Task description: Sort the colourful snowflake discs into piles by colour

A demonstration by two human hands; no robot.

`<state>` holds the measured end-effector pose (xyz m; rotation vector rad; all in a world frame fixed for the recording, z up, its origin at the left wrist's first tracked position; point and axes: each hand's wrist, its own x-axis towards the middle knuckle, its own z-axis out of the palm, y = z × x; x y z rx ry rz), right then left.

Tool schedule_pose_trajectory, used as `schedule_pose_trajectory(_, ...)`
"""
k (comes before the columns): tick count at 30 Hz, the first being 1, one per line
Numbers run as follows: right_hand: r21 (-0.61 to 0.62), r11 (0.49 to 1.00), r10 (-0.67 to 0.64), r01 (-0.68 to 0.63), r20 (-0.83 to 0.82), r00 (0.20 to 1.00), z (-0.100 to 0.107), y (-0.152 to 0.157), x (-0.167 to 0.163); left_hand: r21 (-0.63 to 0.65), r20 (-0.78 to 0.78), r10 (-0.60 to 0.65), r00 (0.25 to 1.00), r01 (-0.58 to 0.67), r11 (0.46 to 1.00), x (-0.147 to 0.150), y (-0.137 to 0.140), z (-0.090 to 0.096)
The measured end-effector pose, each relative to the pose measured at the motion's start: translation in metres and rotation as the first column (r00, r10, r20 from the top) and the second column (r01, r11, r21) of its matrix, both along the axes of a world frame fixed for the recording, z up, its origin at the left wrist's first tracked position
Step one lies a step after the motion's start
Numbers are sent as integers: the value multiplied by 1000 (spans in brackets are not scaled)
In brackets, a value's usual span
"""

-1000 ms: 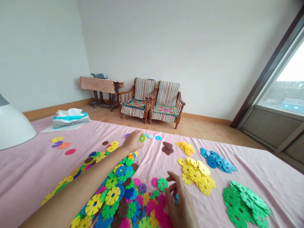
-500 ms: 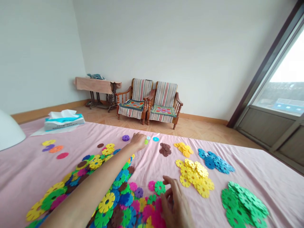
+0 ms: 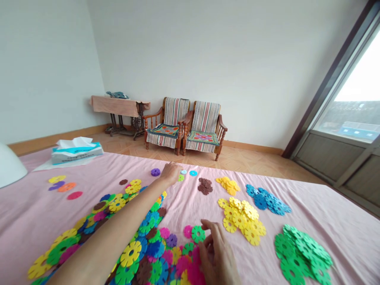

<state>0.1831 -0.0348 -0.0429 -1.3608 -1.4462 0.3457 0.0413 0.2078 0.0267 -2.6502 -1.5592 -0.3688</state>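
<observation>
My left hand reaches to the far edge of the cloth, back toward me, its fingertips mostly hidden. Beside it lie a light green disc, a pale disc and a light blue disc; a purple disc is on its left. Low in the middle, my right hand rests with bent fingers apart and nothing visible between them. Its fingertips are near a green flower-shaped disc at the edge of a mixed heap of notched plastic discs, partly covered by my left forearm.
Sorted piles of brown, yellow, blue and green discs lie on the pink cloth. A tissue pack and a white rounded object sit at left. Two wooden chairs stand beyond.
The whole view has shifted slightly. Both hands keep nearly the same places and poses, and the discs appear unmoved on the cloth.
</observation>
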Motion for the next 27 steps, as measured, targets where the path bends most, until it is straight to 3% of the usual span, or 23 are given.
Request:
schedule_pose_trajectory(5,3,1000,-15,14,23,1000,-2,1,0,7,-24,-117,993,117,993,8,-3,-6)
schedule_pose_trajectory(11,0,1000,-9,9,31,999,0,0,2,14,-5,-117,993,117,993,10,-2,-17)
schedule_pose_trajectory(16,7,1000,-29,29,12,1000,6,-2,1,40,84,-114,990,111,993,3,-4,-6)
schedule_pose_trajectory(22,22,999,-33,32,34,999,16,-6,11,36,240,-123,963,117,992,-37,-20,23)
schedule_pose_trajectory(27,-5,997,-76,76,48,996,20,-1,27,-21,322,-61,945,71,997,-87,-41,26)
